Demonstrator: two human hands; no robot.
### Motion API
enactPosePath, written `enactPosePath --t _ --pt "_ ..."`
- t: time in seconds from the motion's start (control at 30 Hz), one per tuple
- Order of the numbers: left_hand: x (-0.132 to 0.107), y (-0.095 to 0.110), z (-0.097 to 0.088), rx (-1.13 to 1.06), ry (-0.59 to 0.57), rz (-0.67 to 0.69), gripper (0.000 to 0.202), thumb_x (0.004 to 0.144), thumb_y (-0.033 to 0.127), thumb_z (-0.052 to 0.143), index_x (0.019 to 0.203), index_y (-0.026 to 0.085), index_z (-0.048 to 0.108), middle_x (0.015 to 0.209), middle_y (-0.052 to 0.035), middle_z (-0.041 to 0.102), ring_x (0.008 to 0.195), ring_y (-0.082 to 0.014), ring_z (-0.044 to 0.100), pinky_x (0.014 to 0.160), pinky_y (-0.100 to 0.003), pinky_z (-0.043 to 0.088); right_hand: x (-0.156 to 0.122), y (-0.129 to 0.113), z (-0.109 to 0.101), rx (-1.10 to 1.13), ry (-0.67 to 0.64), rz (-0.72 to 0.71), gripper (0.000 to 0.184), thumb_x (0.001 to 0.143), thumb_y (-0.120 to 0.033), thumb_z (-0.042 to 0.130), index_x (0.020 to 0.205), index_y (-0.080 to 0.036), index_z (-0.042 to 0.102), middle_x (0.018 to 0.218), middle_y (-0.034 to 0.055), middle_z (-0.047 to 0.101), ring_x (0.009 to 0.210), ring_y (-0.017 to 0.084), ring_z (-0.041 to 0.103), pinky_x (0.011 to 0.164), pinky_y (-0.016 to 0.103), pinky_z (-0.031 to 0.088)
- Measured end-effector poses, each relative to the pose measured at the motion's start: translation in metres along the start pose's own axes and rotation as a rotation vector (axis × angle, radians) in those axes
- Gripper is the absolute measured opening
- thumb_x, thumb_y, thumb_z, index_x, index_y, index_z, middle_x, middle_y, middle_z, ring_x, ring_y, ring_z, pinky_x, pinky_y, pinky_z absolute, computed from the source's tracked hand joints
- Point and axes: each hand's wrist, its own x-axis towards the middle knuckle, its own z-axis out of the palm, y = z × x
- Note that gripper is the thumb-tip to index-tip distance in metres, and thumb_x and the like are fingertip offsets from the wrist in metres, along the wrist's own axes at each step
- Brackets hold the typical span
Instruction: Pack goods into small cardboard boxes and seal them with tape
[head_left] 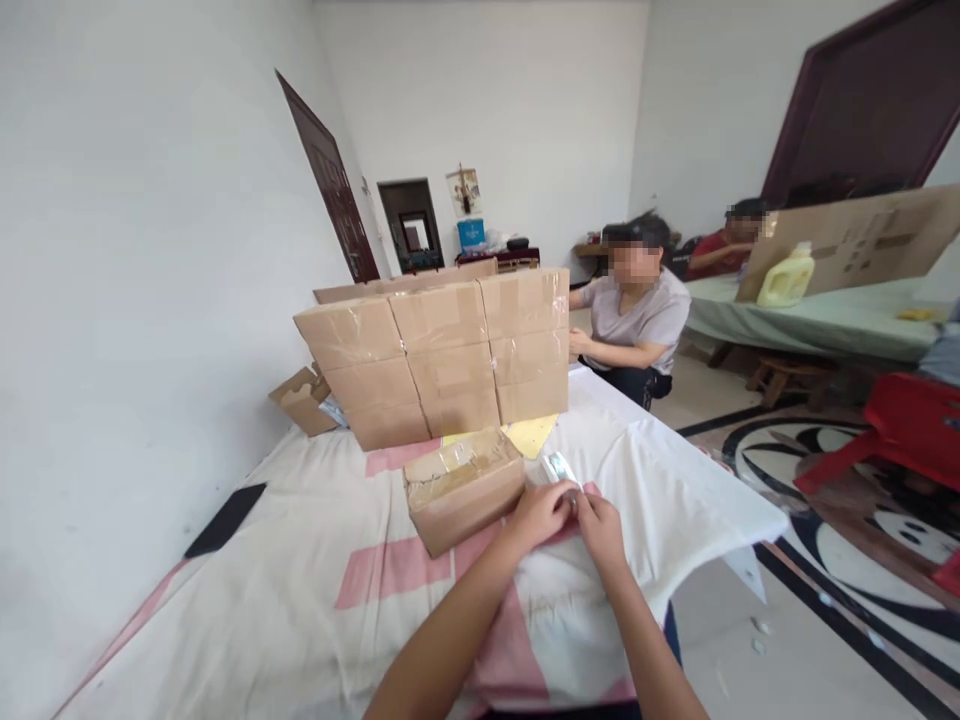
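Observation:
My left hand (541, 514) and my right hand (601, 522) meet over the cloth, fingers bent in and fingertips close together. Both are closed in a pinch around something small that I cannot make out. Just beyond the fingers lies a small white box (556, 467) with a printed top; whether the fingers touch it is unclear. To the left of my left hand rests a taped cardboard box (465, 492), its top covered by shiny clear tape.
Stacked cardboard boxes (442, 360) form a wall at the table's far side. A person (637, 305) crouches beyond its right end. An opened carton (301, 398) and a black flat item (226, 520) lie left. Another table (840, 325) holds a yellow jug (787, 277).

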Motion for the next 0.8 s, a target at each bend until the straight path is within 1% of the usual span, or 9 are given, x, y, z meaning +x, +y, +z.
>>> enactPosePath --t 0.13,0.23,0.3,0.37,0.43,0.53,0.6,0.67,0.8 --pt "0.003 -0.01 0.004 -0.086 -0.052 -0.046 0.031 0.095 0.016 0.05 0.121 0.023 0.065 0.092 -0.0014 0.075 0.083 -0.0162 0.07 0.079 -0.024 0.051 -0.002 0.008 0.001 -0.036 -0.046 0.068 0.049 0.092 -0.053 0.043 0.054 -0.022 0.048 0.053 0.0003 0.052 0.056 0.016 0.047 0.06 0.029 0.036" --pt "0.004 -0.022 0.011 -0.152 -0.067 -0.098 0.027 0.097 0.022 0.05 0.121 0.022 0.063 0.085 -0.001 0.073 0.076 -0.0159 0.067 0.073 -0.023 0.048 -0.002 0.014 0.002 -0.052 -0.099 0.109 0.044 0.094 -0.044 0.043 0.057 -0.021 0.049 0.054 -0.0012 0.051 0.056 0.015 0.046 0.06 0.028 0.035" --pt "0.003 -0.027 0.014 -0.184 -0.07 -0.12 0.027 0.098 0.025 0.049 0.121 0.022 0.063 0.082 -0.0003 0.072 0.074 -0.0156 0.067 0.07 -0.023 0.046 -0.003 0.015 0.002 -0.056 -0.136 0.13 0.042 0.095 -0.04 0.043 0.058 -0.021 0.048 0.055 -0.0017 0.05 0.056 0.014 0.045 0.059 0.028 0.035" --pt "0.003 -0.03 0.015 -0.183 -0.073 -0.115 0.027 0.098 0.025 0.049 0.122 0.023 0.063 0.081 0.0002 0.072 0.073 -0.0155 0.067 0.068 -0.022 0.044 -0.004 0.012 0.001 -0.047 -0.158 0.147 0.041 0.096 -0.037 0.043 0.058 -0.021 0.047 0.055 -0.0019 0.05 0.056 0.014 0.044 0.058 0.028 0.035" --pt "0.002 -0.031 0.013 -0.159 -0.083 -0.094 0.029 0.098 0.024 0.049 0.123 0.024 0.063 0.084 0.0005 0.074 0.075 -0.0156 0.069 0.068 -0.022 0.045 -0.004 0.007 0.0 -0.014 -0.164 0.159 0.04 0.096 -0.033 0.044 0.058 -0.021 0.048 0.055 -0.002 0.049 0.056 0.014 0.044 0.057 0.028 0.034" --pt "0.002 -0.028 0.009 -0.118 -0.112 -0.078 0.034 0.098 0.021 0.046 0.126 0.028 0.064 0.098 0.0007 0.077 0.085 -0.0156 0.071 0.073 -0.023 0.046 -0.004 0.001 -0.002 0.039 -0.17 0.175 0.038 0.095 -0.028 0.045 0.058 -0.021 0.048 0.054 -0.0025 0.047 0.056 0.014 0.042 0.056 0.028 0.033" --pt "0.002 -0.026 0.007 -0.095 -0.125 -0.081 0.036 0.098 0.02 0.045 0.128 0.03 0.063 0.104 0.0011 0.077 0.088 -0.0157 0.072 0.074 -0.023 0.047 -0.004 -0.002 -0.003 0.049 -0.179 0.191 0.038 0.096 -0.026 0.045 0.058 -0.022 0.046 0.054 -0.003 0.046 0.056 0.014 0.042 0.056 0.028 0.032" --pt "0.004 -0.025 0.005 -0.091 -0.128 -0.093 0.036 0.097 0.02 0.046 0.128 0.03 0.063 0.103 0.0018 0.078 0.085 -0.0157 0.072 0.071 -0.024 0.046 -0.004 -0.005 -0.004 0.043 -0.176 0.205 0.039 0.096 -0.027 0.045 0.057 -0.021 0.043 0.054 -0.0033 0.045 0.056 0.014 0.041 0.056 0.029 0.032" --pt "0.01 -0.025 0.003 -0.114 -0.139 -0.103 0.031 0.094 0.02 0.051 0.119 0.029 0.066 0.089 0.0032 0.077 0.075 -0.0149 0.071 0.065 -0.024 0.043 -0.004 -0.009 -0.004 0.015 -0.163 0.223 0.043 0.098 -0.029 0.047 0.056 -0.021 0.042 0.055 -0.0034 0.045 0.055 0.013 0.041 0.057 0.029 0.031"
